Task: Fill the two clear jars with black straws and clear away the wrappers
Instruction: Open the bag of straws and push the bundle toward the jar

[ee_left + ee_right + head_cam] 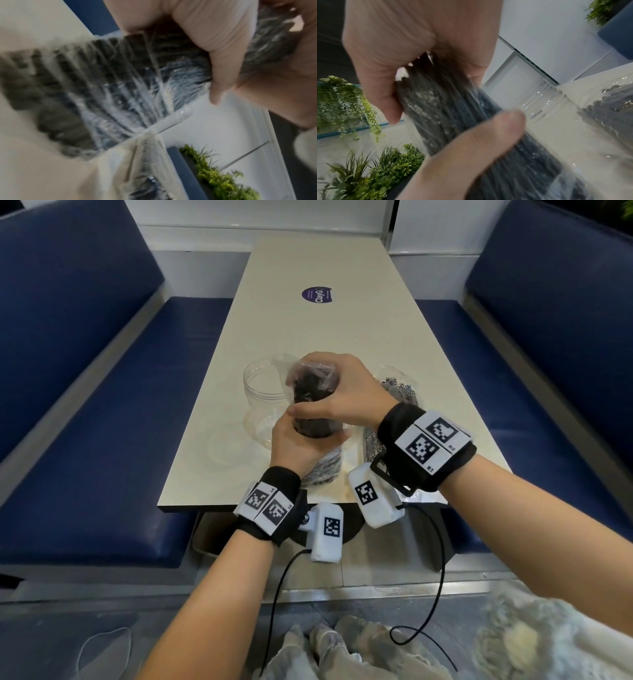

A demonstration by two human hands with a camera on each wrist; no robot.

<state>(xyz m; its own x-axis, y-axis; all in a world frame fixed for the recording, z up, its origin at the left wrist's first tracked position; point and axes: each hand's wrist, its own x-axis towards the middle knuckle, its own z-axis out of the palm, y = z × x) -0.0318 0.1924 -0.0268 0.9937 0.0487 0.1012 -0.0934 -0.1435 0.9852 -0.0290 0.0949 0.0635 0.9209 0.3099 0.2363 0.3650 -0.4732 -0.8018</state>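
Note:
A thick bundle of black straws (313, 419) in a clear plastic wrapper (301, 371) stands tilted on the near part of the table. My right hand (339, 398) grips its upper part, where the wrapper is loose and crumpled. Lower down, my left hand (294, 443) is wrapped round the bundle. The wrist views show the bundle (102, 81) (453, 115) close up, with my left fingers (214, 40) and right thumb (479, 142) curled on it. An empty clear jar (260, 395) (553, 100) stands upright just left of the bundle. More wrapped black straws (400, 390) lie right of it, partly hidden by my right wrist.
The cream table (342, 337) has a round purple sticker (317, 295) farther back, and its near edge (239, 505) is by my wrists. Blue benches (102, 440) (548, 405) flank it. Green plants (223, 175) (342, 101) show in the wrist views.

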